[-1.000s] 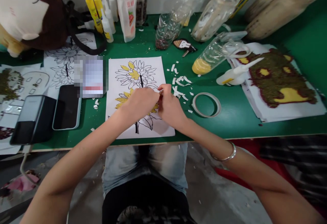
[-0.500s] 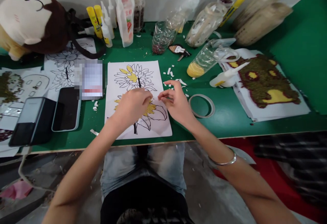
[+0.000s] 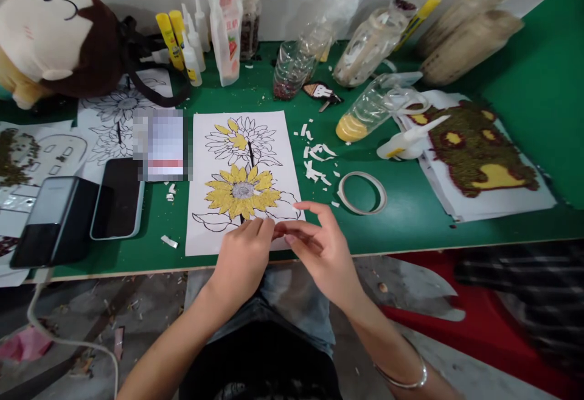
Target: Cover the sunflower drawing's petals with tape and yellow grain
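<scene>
A white sheet [image 3: 201, 138] with a black-outlined flower drawing lies in front of me. Its lower flower [image 3: 219, 196] has yellow-filled petals around a grey centre; a few petals of the upper flower [image 3: 239, 140] are yellow too. Over the sheet's bottom edge, my left hand [image 3: 246, 257] is closed, fingers bent together and their tips turned from view. My right hand [image 3: 322, 251] meets it fingertip to fingertip, thumb and middle finger pinched, index finger stretched out above. Whatever is between the fingers is too small or hidden to make out.
White paper scraps [image 3: 314, 169] and a tape roll [image 3: 362, 193] lie right of the sheet. Farther right are a glue bottle [image 3: 396, 144], a bottle with yellow grains [image 3: 353, 126] and a finished bear picture [image 3: 483, 151]. Leftward are a phone [image 3: 117, 199] and a black box-shaped device [image 3: 55, 220].
Both hands have drawn back toward me, from over the lower flower to the sheet's bottom edge, and come together. The lower flower is now uncovered.
</scene>
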Demonstrator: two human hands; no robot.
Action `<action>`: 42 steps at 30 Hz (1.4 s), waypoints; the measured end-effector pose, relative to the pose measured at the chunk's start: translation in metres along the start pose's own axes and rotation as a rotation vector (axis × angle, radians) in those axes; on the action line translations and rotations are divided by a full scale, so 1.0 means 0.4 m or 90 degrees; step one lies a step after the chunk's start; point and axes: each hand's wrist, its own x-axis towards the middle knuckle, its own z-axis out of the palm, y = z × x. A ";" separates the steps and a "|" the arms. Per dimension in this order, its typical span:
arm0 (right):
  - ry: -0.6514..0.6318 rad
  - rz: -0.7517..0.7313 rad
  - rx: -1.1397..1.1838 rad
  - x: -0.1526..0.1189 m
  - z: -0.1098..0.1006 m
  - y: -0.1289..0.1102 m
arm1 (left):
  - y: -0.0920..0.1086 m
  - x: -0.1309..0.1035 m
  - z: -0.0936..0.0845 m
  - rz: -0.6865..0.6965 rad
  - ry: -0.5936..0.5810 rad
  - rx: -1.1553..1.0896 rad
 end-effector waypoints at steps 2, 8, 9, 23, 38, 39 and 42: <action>0.009 -0.005 -0.031 -0.011 0.004 0.008 | -0.001 -0.006 -0.004 0.026 0.009 0.031; 0.036 -0.004 -0.137 -0.035 0.013 0.015 | -0.009 -0.008 -0.015 0.084 -0.027 0.074; 0.036 -0.005 -0.145 -0.035 0.014 0.014 | -0.014 -0.008 -0.016 0.092 -0.033 0.074; 0.049 0.029 0.172 -0.006 0.012 0.012 | -0.050 -0.005 0.015 -0.048 0.172 -0.268; -0.042 0.124 0.226 0.001 0.014 0.020 | -0.027 0.011 -0.005 -0.147 0.097 -0.415; -0.023 0.092 0.160 0.003 0.009 0.020 | -0.026 0.010 -0.006 -0.142 0.104 -0.418; 0.073 -0.033 -0.086 0.031 -0.016 0.014 | -0.024 0.008 -0.001 -0.135 0.118 -0.424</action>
